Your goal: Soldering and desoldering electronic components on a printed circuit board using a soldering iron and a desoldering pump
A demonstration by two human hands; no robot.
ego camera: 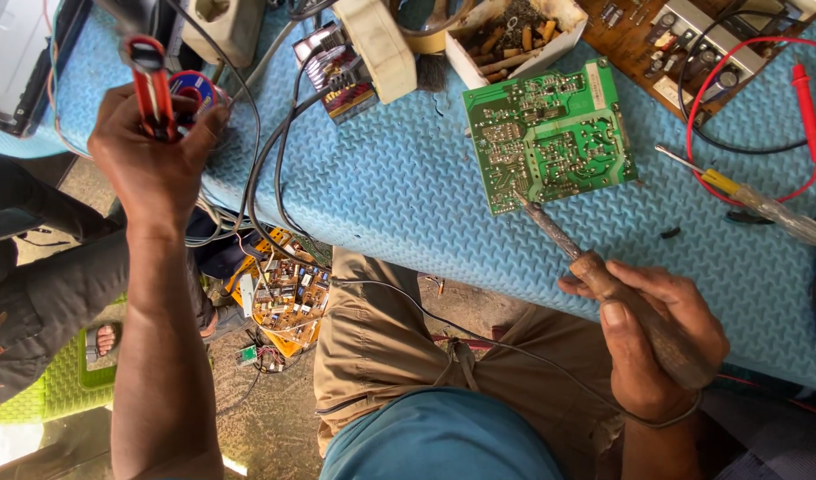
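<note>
My right hand grips a brown-handled soldering iron, its tip touching the lower left edge of a green circuit board lying solder side up on the blue textured mat. My left hand is raised at the table's left end, closed around a red-handled tool. A red and blue spool of solder wire sits right beside that hand.
A yellow-handled screwdriver and red probe leads lie at the right. A white box of small parts, a brown circuit board, black cables and a white adapter crowd the far side. Another board lies on the ground.
</note>
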